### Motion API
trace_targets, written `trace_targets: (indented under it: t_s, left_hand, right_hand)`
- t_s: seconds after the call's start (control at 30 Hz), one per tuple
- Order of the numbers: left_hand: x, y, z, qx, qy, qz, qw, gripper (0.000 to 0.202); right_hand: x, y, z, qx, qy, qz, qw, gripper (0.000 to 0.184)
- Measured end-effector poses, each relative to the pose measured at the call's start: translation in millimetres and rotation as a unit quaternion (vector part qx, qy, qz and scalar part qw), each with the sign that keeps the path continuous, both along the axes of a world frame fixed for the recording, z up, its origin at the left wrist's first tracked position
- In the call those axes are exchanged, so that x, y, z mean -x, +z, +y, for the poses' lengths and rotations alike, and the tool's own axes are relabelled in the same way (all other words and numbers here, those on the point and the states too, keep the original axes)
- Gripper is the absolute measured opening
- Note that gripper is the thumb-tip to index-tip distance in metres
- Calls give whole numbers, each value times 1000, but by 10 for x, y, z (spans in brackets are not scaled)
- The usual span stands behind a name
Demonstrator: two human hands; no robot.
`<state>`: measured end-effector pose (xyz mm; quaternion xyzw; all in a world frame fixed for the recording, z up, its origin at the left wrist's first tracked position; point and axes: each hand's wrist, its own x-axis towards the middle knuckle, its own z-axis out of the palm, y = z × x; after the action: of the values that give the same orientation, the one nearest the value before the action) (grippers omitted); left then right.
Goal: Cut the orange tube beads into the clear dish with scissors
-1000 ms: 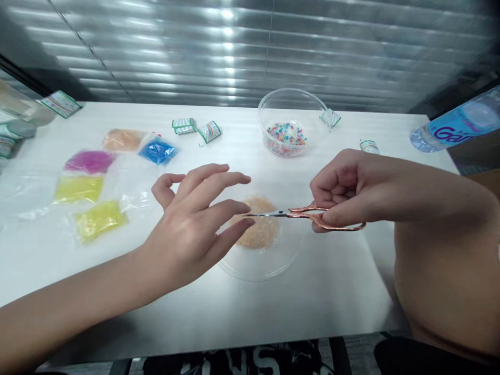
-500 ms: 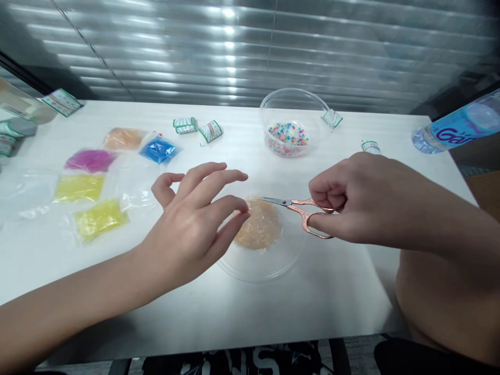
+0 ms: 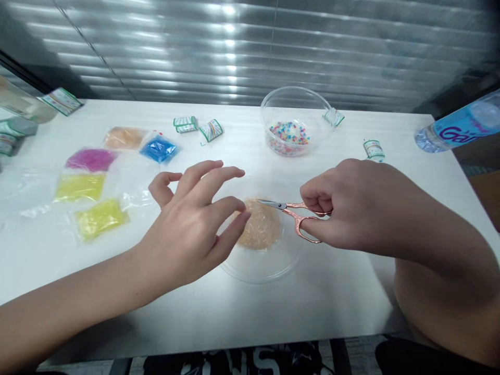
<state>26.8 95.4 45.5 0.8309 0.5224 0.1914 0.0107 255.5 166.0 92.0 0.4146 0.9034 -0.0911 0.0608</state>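
So the scissors (image 3: pixel 291 211), small copper-coloured ones, sat just right of the frame's middle. The right hand (image 3: pixel 351 205) was curled tight around the handles with the fingers through the loops. The blades looked nearly closed and pointed left over a pile of pale orange beads (image 3: pixel 260 229). That pile lay in a shallow clear dish (image 3: pixel 258 273) at the centre of the white bench (image 3: pixel 332 302). The left hand (image 3: pixel 191 229) hung over the dish's left edge with fingers spread loose and nothing in it. Its lowest fingertip was right by the pile, but I couldn't tell if it touched. Above the dish, toward the upper middle, stood a clear bowl (image 3: pixel 292 96) with mixed-colour beads at the bottom. Off to the left were little bags of beads: a blue bag (image 3: pixel 158 149), a pink bag (image 3: pixel 90 159) and two yellow bags (image 3: pixel 79 186). A water bottle (image 3: pixel 459 129) lay on its side at the far right edge.
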Motion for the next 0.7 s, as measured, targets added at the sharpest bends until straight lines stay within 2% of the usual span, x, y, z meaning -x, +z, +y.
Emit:
trace_targets:
  t_s: [0.3,0.4,0.47,0.57,0.7]
  left_hand:
    - [-29,36,-17,24,20,-6,999,31]
    - [-15,18,-19,20,26,-7,999,21]
    - [-1,-1,-15,4,26,-4,1000,11]
    - [15,-13,-8,-6,34,-1,999,11]
    - [25,-1,-6,-10,40,-6,999,10]
  right_hand:
    - [25,14,23,48,-15,4,999,36]
    - [16,39,56,87,-36,14,995,36]
    - [-19,67,99,140,-60,26,988,35]
    - [-107,109,184,262,-82,64,959,33]
    - [-221,123,284,362,-66,132,920,33]
